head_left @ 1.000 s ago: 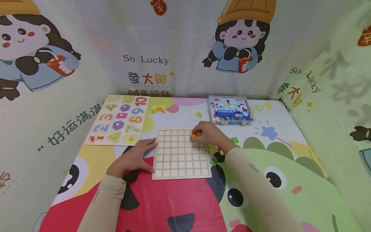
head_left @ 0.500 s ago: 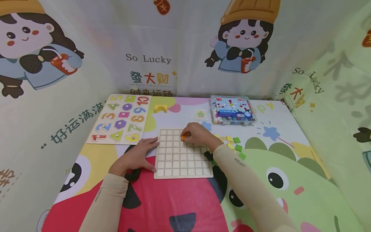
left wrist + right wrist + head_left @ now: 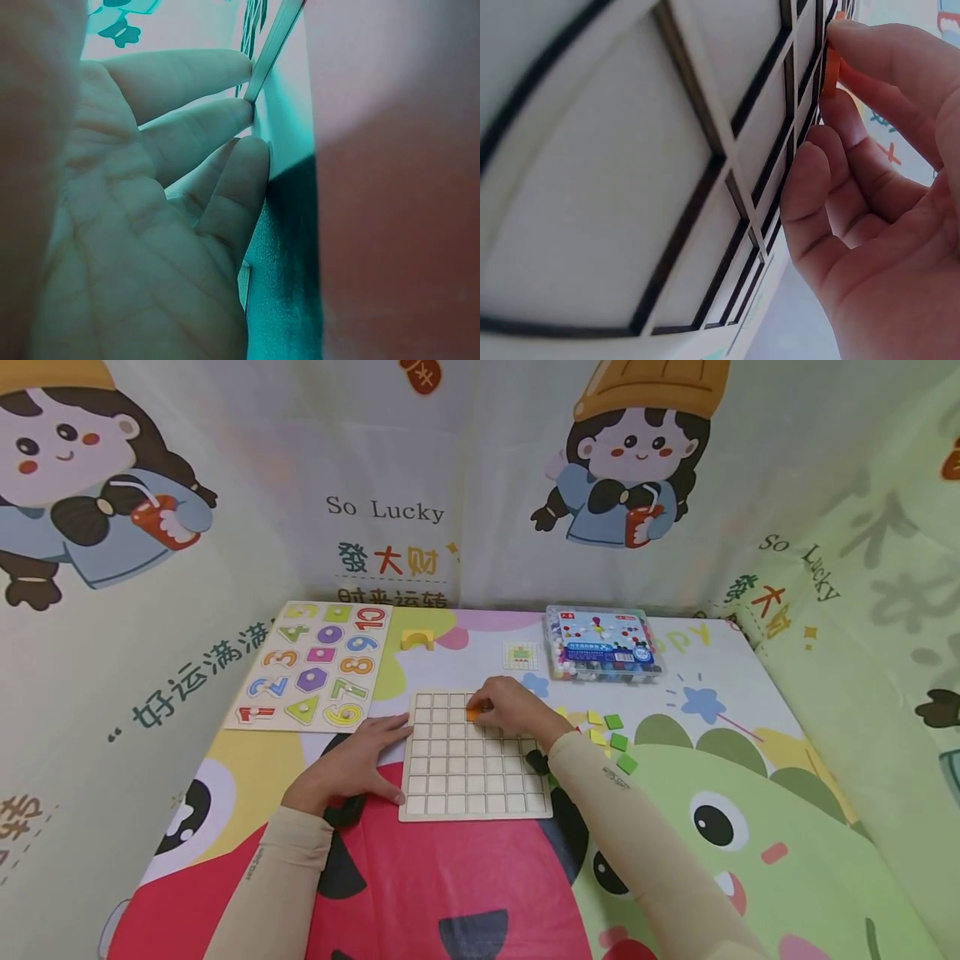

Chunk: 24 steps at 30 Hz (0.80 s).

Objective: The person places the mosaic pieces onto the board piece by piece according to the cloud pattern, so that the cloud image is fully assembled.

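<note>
A wooden grid board (image 3: 456, 785) with square cells lies flat on the table. My right hand (image 3: 516, 703) pinches an orange square tile (image 3: 473, 714) over a cell in the second row from the far edge. In the right wrist view the tile (image 3: 831, 71) stands on edge between thumb and fingertips, tilted against the grid, while the other fingers (image 3: 806, 180) curl close to the board. My left hand (image 3: 352, 766) rests at the board's left side, fingers and thumb spread along the edge. The left wrist view shows fingertips (image 3: 238, 66) right at that edge.
Loose green tiles (image 3: 614, 722) and yellow tiles (image 3: 595, 718) lie right of the board, partly behind my right wrist. Farther back are a number puzzle board (image 3: 238, 717), a yellow arch block (image 3: 417, 639), a small pattern card (image 3: 521, 656) and a clear box of beads (image 3: 604, 643).
My right hand has carried the orange tile leftward across the board's far rows, then nearly stopped. More of the loose tiles show beside the right wrist. The left hand keeps its place at the edge.
</note>
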Each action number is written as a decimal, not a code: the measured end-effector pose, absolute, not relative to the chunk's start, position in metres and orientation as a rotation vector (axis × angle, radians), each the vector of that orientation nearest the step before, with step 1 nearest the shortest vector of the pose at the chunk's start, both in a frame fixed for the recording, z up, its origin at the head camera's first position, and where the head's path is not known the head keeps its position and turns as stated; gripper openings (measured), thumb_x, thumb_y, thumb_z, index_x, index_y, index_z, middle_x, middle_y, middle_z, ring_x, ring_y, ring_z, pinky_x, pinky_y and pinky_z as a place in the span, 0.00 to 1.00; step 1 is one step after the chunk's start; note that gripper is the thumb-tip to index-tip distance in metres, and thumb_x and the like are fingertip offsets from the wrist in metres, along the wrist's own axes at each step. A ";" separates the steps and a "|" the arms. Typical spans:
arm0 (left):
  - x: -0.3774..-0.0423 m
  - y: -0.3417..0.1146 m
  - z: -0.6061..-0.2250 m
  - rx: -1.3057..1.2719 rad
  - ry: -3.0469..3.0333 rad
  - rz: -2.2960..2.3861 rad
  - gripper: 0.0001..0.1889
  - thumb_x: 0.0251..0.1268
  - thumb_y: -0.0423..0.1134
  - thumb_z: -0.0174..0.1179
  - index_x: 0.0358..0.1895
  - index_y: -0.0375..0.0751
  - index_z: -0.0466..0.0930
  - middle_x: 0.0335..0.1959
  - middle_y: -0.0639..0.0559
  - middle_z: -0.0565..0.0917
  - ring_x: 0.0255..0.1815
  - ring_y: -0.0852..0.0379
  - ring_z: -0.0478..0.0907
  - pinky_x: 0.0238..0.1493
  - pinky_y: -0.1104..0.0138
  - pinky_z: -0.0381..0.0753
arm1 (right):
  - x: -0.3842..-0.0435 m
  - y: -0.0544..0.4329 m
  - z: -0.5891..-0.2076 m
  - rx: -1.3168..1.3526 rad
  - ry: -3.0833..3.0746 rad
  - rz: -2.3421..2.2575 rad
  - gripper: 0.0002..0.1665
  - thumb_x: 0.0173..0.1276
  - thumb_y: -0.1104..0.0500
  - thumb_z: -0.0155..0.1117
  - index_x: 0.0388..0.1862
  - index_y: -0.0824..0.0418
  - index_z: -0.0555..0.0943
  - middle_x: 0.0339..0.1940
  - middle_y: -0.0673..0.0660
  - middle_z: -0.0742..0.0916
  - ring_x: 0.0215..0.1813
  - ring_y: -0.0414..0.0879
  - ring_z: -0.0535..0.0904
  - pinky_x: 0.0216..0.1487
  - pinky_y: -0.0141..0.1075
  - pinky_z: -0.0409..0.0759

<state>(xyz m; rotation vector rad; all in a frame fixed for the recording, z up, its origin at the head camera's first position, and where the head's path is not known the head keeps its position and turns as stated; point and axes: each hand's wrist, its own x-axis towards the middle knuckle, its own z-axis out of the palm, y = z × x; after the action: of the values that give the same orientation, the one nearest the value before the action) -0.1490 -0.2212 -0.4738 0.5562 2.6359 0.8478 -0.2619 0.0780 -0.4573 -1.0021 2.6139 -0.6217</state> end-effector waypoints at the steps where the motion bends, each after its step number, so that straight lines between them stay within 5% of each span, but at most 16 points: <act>1: -0.149 -0.221 -0.474 0.559 2.636 0.850 0.58 0.45 0.54 0.85 0.81 0.40 0.65 0.86 0.42 0.58 0.84 0.35 0.54 0.66 0.45 0.84 | -0.262 0.078 -0.457 -0.993 2.611 -0.626 0.15 0.74 0.58 0.72 0.57 0.58 0.90 0.49 0.55 0.90 0.50 0.48 0.82 0.57 0.42 0.83; 9: -0.150 -0.222 -0.473 0.550 2.634 0.848 0.59 0.45 0.56 0.85 0.82 0.40 0.65 0.86 0.42 0.58 0.83 0.34 0.54 0.66 0.45 0.84 | -0.260 0.076 -0.454 -0.946 2.602 -0.605 0.17 0.74 0.58 0.72 0.60 0.58 0.89 0.49 0.55 0.91 0.51 0.48 0.83 0.54 0.40 0.82; 16: -0.147 -0.224 -0.476 0.556 2.656 0.835 0.59 0.45 0.56 0.85 0.81 0.39 0.65 0.85 0.41 0.59 0.83 0.34 0.55 0.66 0.45 0.84 | -0.247 0.075 -0.448 -0.953 2.642 -0.527 0.16 0.74 0.58 0.72 0.59 0.59 0.89 0.53 0.55 0.92 0.56 0.50 0.85 0.61 0.44 0.84; 24: -0.147 -0.221 -0.476 0.562 2.650 0.857 0.59 0.44 0.55 0.85 0.82 0.41 0.65 0.86 0.43 0.59 0.83 0.35 0.55 0.64 0.46 0.85 | -0.233 0.115 -0.441 -0.850 2.769 -0.654 0.15 0.75 0.57 0.70 0.57 0.58 0.90 0.46 0.53 0.92 0.45 0.44 0.84 0.54 0.42 0.86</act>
<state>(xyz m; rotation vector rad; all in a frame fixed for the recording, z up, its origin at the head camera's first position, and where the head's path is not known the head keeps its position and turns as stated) -0.1469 -0.2213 -0.4756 0.5623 2.6499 0.8566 -0.2327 0.1146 -0.4414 -0.8503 2.7694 -0.6544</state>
